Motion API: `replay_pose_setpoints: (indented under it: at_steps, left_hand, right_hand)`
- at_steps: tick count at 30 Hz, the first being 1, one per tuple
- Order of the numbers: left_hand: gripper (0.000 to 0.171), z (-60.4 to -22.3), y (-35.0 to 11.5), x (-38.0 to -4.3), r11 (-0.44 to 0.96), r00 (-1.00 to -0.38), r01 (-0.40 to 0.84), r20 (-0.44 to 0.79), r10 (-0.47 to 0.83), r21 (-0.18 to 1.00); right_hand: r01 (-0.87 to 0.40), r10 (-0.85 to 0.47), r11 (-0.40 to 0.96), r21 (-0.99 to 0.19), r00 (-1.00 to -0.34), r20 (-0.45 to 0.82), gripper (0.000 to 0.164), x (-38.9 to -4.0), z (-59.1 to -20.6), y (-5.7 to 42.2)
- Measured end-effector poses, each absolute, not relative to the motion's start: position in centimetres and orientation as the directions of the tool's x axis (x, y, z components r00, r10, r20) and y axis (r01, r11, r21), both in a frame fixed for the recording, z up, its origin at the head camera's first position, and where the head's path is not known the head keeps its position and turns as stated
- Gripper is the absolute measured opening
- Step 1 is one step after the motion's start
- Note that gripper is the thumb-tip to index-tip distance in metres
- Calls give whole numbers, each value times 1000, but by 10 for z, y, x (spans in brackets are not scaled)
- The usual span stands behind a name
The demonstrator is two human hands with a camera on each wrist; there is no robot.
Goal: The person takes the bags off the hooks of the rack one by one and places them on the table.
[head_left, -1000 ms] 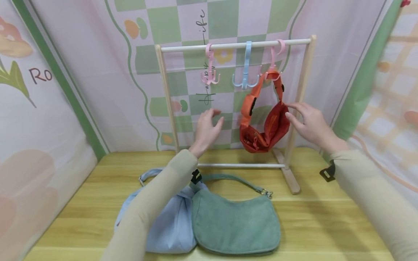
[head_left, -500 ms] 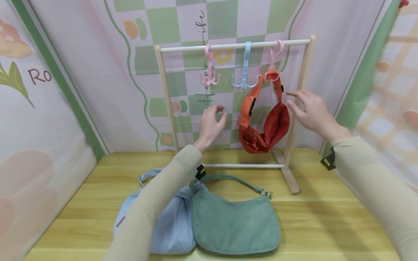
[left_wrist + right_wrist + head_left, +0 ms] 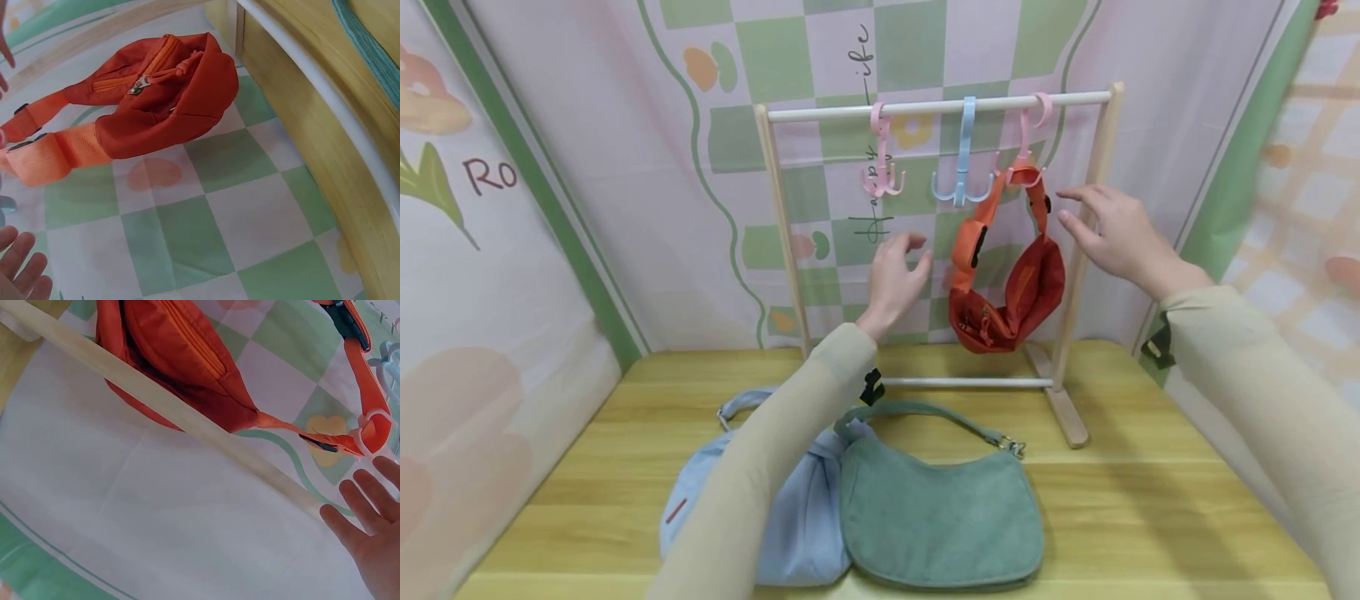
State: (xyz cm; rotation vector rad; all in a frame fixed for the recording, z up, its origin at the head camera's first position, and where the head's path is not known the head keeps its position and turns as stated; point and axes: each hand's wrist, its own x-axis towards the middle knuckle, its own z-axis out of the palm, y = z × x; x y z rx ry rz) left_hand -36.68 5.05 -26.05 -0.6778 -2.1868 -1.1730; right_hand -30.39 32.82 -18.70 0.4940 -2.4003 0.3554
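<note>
A red-orange waist bag [image 3: 1036, 287] hangs by its strap from the right pink hook [image 3: 1026, 137] on the rack. To the left of the bag my left hand [image 3: 895, 279] hovers with loosely bent fingers and nothing in it. On the bag's other side, beside the rack's right post, my right hand [image 3: 1116, 233] is raised, apart from the bag and holding nothing. The left wrist view has the bag's zipped pouch [image 3: 169, 94] above the fingers of my left hand [image 3: 22, 269]. In the right wrist view, my right hand [image 3: 375, 531] shows spread fingers near the strap [image 3: 375, 434].
The wooden rack [image 3: 1105, 150] stands at the back of the table [image 3: 1150, 483]. A blue hook [image 3: 966, 158] and another pink hook [image 3: 882, 158] hang on its white bar. In front lie a green shoulder bag [image 3: 943, 517] and a light blue bag [image 3: 797, 525], partly behind my left forearm.
My right hand has drawn away from the waist bag's edge and risen. My left hand has shifted slightly up and right. The waist bag hangs almost unchanged.
</note>
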Motion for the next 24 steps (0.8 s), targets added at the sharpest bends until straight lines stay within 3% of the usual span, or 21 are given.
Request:
replay_pose_setpoints:
  at_steps: [11, 24]
  left_hand:
    - [29, -258, 59, -369, 443, -779, 604, 607, 154, 663]
    - [40, -256, 75, -371, 431, -796, 597, 570, 206, 677]
  right_hand:
    - [-415, -270, 908, -61, -690, 672, 39, -311, -174, 323]
    - [-374, -278, 927, -35, -746, 605, 45, -314, -154, 328]
